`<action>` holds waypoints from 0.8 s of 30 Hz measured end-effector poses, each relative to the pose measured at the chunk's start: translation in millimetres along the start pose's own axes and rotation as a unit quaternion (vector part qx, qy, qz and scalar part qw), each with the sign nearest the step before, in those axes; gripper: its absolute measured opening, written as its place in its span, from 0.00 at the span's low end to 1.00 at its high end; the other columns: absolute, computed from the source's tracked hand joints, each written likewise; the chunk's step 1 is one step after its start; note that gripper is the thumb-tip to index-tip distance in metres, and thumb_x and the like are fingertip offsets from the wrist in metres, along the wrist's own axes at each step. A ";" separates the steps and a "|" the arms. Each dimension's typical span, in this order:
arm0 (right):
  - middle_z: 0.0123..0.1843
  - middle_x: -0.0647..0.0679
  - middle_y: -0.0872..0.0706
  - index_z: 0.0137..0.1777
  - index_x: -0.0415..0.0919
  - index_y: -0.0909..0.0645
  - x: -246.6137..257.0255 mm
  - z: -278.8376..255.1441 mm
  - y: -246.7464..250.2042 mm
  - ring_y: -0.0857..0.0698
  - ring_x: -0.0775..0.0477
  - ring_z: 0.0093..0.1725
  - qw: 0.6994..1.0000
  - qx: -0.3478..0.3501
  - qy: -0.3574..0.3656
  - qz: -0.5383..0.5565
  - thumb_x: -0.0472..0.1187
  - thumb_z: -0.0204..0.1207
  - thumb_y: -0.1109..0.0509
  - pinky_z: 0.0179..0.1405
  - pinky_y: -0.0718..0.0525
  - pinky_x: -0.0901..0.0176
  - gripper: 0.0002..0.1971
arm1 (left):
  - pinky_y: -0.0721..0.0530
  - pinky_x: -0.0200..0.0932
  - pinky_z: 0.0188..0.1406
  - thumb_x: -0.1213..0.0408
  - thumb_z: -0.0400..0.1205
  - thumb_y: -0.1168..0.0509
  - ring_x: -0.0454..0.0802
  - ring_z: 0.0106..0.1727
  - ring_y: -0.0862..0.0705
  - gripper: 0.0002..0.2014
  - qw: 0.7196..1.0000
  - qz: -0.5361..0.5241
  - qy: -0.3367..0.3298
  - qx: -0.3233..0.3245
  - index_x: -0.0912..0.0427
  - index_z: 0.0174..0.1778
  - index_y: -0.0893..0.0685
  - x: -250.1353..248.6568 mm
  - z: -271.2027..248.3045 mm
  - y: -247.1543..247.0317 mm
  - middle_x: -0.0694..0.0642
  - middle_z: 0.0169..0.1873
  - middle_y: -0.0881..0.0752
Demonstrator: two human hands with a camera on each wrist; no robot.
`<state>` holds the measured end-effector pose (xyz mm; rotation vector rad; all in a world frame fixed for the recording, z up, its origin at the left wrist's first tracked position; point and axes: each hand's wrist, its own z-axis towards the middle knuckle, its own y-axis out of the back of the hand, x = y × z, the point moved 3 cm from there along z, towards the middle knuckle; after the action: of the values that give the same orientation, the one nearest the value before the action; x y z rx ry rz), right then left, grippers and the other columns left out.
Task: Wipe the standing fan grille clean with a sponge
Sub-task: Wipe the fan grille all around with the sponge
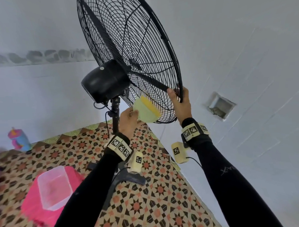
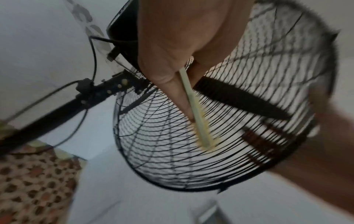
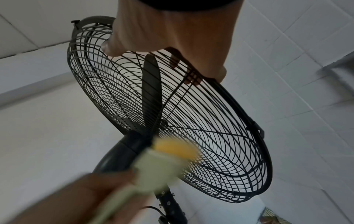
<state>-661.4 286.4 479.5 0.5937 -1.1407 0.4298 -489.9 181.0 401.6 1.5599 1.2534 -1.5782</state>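
Right hand clamped on the lower rim of the black wire fan grille, thumb on the rear face, fingers hooked over the outer ring and poking through the wires in the right wrist view. Left hand pinching a sponge, pale green pad with a yellow face, yellow side laid against the rear wires just left of the right-hand grip. Seen edge-on in the left wrist view, thin and blurred, between thumb and fingers.

Edges around the grip: outer ring of the grille right under the right fingers, curving up and away; a flat black blade ending at the thumb; round black motor housing up and left of the sponge; pole with a looped cable directly beside the left hand. Open white wall beyond the rim to the right, with a small recessed box well apart.

Writing: faint "X" lettering on the right sleeve, otherwise unreadable; square black-and-white code tags on both wristbands.

Below the left forearm, a clear tub on something pink, on patterned floor. Grille: black concentric wires, crossed by radial spokes, tilted.
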 end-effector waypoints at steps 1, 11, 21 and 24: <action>0.67 0.54 0.16 0.74 0.50 0.29 -0.7 -1.8 -0.5 0.18 0.54 0.66 1.000 0.000 -0.001 -0.001 0.70 0.73 0.29 0.55 0.25 0.70 0.36 | 0.08 0.62 0.59 0.73 0.91 0.40 0.61 0.67 0.15 0.17 0.999 0.030 0.015 -0.009 0.71 0.76 0.22 1.7 -1.8 -2.5 0.62 0.67 0.18; 0.68 0.55 0.16 0.76 0.52 0.29 2.4 -6.1 -3.9 0.18 0.56 0.67 1.000 -0.016 -0.007 0.001 0.68 0.75 0.27 0.54 0.28 0.75 0.35 | 0.06 0.52 0.54 0.70 0.92 0.39 0.60 0.69 0.16 0.18 0.999 -0.026 -0.020 0.002 0.70 0.77 0.23 7.5 -14.0 1.6 0.60 0.71 0.19; 0.69 0.56 0.17 0.78 0.51 0.30 0.7 -11.1 -1.9 0.19 0.58 0.66 1.000 -0.012 -0.004 0.004 0.67 0.75 0.28 0.56 0.28 0.77 0.35 | 0.05 0.54 0.50 0.69 0.92 0.39 0.57 0.63 0.12 0.10 0.995 -0.082 -0.061 -0.004 0.63 0.69 0.22 15.0 -48.2 -15.0 0.61 0.64 0.17; 0.69 0.56 0.17 0.78 0.51 0.30 1.4 -10.0 -2.7 0.20 0.60 0.66 1.000 -0.015 -0.002 0.011 0.69 0.74 0.28 0.57 0.28 0.76 0.37 | 0.06 0.46 0.37 0.61 0.94 0.42 0.58 0.43 0.06 0.14 0.997 -0.035 -0.028 0.065 0.62 0.73 0.30 29.3 -48.5 -15.5 0.64 0.55 0.11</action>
<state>-652.1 290.8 477.3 0.5553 -1.1561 0.4297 -487.7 236.6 382.8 1.5548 1.2089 -1.7672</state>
